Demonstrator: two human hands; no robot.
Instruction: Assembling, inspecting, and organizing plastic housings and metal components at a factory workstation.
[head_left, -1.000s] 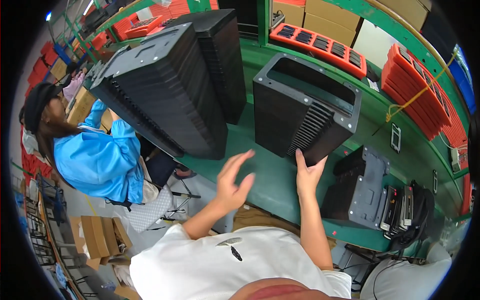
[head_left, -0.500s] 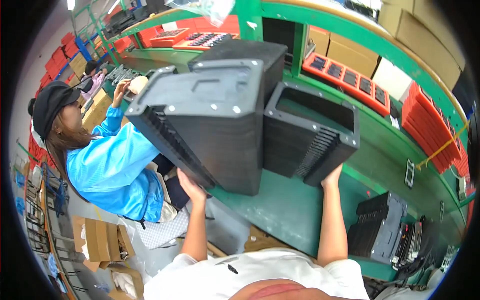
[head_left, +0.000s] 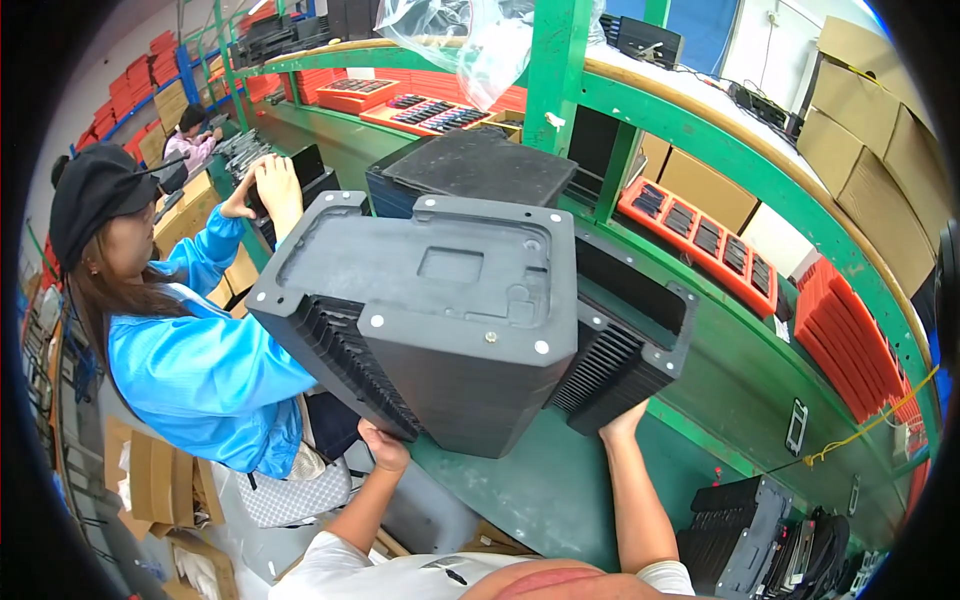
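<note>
Fingers on the left hand (head_left: 387, 449) are partly hidden at the lower left corner of the large black tray stack (head_left: 465, 395), apparently touching it; whether they grip or merely press, I cannot tell. Those on the right hand (head_left: 623, 422) disappear beneath the lower end of the frame stack (head_left: 625, 372), so their closure cannot be judged either. Both stacks sit mid-frame above the green worktop (head_left: 500, 500), side by side. The step in hand looks like bracing the pair from opposite sides; moving them would call for even inward pressure and level bases, lest layers slip.
</note>
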